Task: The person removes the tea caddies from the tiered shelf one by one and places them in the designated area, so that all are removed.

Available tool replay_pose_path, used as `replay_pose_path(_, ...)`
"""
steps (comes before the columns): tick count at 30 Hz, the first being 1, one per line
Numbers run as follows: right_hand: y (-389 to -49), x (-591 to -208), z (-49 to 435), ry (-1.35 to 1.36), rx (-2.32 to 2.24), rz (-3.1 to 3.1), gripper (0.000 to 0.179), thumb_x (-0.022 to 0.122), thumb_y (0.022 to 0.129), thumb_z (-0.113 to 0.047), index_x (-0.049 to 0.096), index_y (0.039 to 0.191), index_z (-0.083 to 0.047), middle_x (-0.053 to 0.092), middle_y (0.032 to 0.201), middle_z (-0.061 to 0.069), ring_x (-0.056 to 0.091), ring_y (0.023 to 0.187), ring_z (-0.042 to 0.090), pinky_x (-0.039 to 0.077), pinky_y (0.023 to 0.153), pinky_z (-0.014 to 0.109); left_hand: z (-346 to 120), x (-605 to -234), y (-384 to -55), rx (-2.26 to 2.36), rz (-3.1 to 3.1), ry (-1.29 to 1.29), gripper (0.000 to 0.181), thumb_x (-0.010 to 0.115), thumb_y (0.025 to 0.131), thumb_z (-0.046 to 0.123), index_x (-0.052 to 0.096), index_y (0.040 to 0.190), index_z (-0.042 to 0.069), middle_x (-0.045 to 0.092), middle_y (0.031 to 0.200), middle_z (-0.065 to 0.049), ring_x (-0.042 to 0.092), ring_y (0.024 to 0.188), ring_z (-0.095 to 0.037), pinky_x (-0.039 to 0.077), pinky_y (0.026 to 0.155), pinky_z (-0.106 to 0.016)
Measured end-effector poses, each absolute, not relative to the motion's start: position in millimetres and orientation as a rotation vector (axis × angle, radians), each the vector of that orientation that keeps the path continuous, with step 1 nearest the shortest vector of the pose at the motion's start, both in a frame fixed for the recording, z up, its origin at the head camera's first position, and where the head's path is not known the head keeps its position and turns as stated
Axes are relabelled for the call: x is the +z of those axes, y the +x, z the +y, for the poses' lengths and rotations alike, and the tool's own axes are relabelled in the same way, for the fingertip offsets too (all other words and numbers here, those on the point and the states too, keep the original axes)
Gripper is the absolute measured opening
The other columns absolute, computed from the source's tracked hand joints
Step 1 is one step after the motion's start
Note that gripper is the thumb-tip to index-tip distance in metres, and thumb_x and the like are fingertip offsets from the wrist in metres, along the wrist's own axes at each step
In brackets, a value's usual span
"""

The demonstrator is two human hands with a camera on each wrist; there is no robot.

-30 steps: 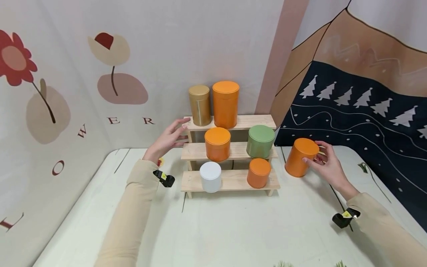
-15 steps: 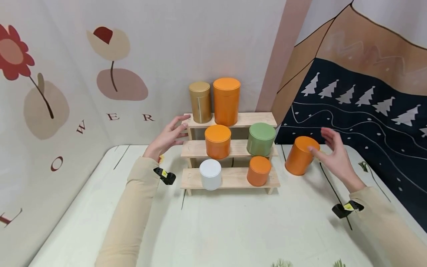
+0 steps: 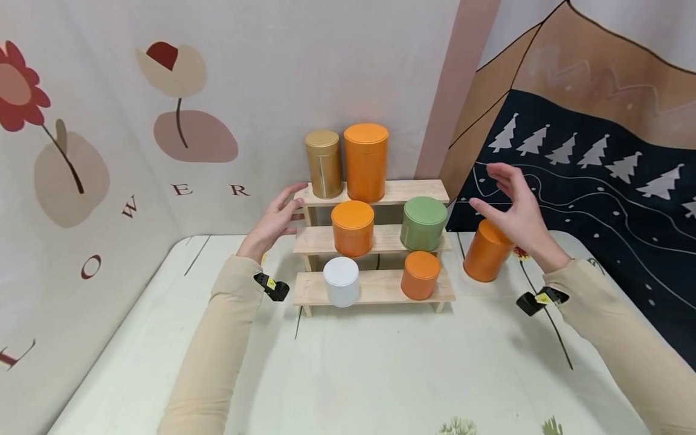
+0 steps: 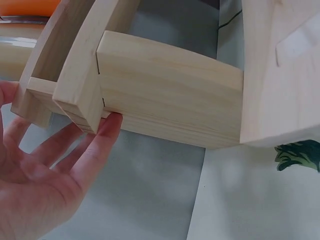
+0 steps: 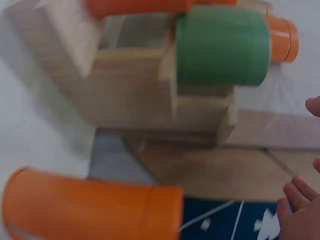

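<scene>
My left hand [image 3: 272,223] touches the left end of a three-step wooden display rack [image 3: 383,291]; in the left wrist view its fairly straight fingers [image 4: 95,150] meet the wood. Raised above and partly in front of a tall orange canister [image 3: 481,257] is my right hand [image 3: 519,220], fingers spread, holding nothing. That canister stands on the table right of the rack. On the top step are a gold canister [image 3: 324,169] and a tall orange tin [image 3: 366,166]. A shorter orange tin [image 3: 352,232] and a green tin [image 3: 423,226] share the middle step.
The bottom step bears a white tin [image 3: 341,285] and a small orange tin [image 3: 420,278]. A pale cloth with printed plants covers the table [image 3: 348,368]. Behind the rack hangs a printed curtain [image 3: 261,78], with a dark tree-patterned part [image 3: 576,181] at right.
My right hand has let go of the tall orange canister at right, drawn away from it, then risen up and leftward above it. My left hand stays at the rack's left end.
</scene>
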State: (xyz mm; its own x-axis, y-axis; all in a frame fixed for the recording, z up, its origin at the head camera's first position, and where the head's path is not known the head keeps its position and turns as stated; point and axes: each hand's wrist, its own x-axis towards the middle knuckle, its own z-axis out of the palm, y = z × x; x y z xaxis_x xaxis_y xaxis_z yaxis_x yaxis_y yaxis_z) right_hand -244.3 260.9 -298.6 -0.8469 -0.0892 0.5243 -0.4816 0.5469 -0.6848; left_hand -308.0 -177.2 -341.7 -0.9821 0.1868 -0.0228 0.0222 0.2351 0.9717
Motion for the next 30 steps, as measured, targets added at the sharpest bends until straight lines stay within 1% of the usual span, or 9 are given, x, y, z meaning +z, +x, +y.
replay_pose_path(6, -251.5, -272.6, 232.6, 0.555, 1.294, -2.452, 0.065, 0.069, 0.090, -0.013, 0.034, 0.145, -0.006, 0.038, 0.146, 0.014, 0.034, 0.135, 0.029, 0.025, 0.111, 0.036, -178.7, -341.2, -308.6, 1.883, 2.328, 0.187, 0.048, 0.043, 0.103, 0.032, 0.033, 0.150, 0.032, 0.036, 0.148, -0.014, 0.045, 0.126, -0.037, 0.039, 0.097, -0.056)
replay_pose_path(11, -254.1, -256.8, 212.7, 0.625, 1.355, -2.505, 0.062, 0.067, 0.091, -0.016, 0.036, 0.144, -0.006, 0.039, 0.145, 0.015, 0.035, 0.134, 0.029, 0.025, 0.111, 0.041, -178.9, -339.9, -308.6, 1.876, 2.336, 0.192, 0.048, 0.041, 0.103, 0.032, 0.032, 0.150, 0.033, 0.036, 0.148, -0.016, 0.044, 0.127, -0.037, 0.038, 0.097, -0.056)
replay_pose_path(17, -258.7, -246.7, 196.3, 0.687, 1.345, -2.526, 0.059, 0.067, 0.091, -0.018, 0.039, 0.142, -0.004, 0.041, 0.144, 0.016, 0.036, 0.133, 0.030, 0.025, 0.110, 0.041, -177.2, -341.5, -307.7, 1.889, 2.331, 0.184, 0.048, 0.041, 0.103, 0.031, 0.033, 0.150, 0.032, 0.036, 0.148, -0.015, 0.043, 0.127, -0.037, 0.037, 0.098, -0.058)
replay_pose_path(22, -265.4, -241.5, 180.6, 0.723, 1.347, -2.549, 0.061, 0.066, 0.092, -0.021, 0.038, 0.143, -0.005, 0.040, 0.145, 0.016, 0.037, 0.133, 0.030, 0.027, 0.110, 0.043, -175.2, -344.1, -307.2, 1.895, 2.354, 0.189, 0.047, 0.040, 0.103, 0.031, 0.034, 0.149, 0.032, 0.036, 0.147, -0.016, 0.044, 0.127, -0.038, 0.037, 0.097, -0.058)
replay_pose_path(30, -277.5, -238.1, 156.5, 0.780, 1.381, -2.520, 0.062, 0.067, 0.092, -0.018, 0.037, 0.144, -0.004, 0.041, 0.144, 0.018, 0.039, 0.133, 0.029, 0.028, 0.109, 0.040, -174.4, -345.2, -306.3, 1.898, 2.389, 0.164, 0.046, 0.039, 0.103, 0.031, 0.036, 0.148, 0.033, 0.037, 0.147, -0.013, 0.045, 0.125, -0.037, 0.038, 0.096, -0.059)
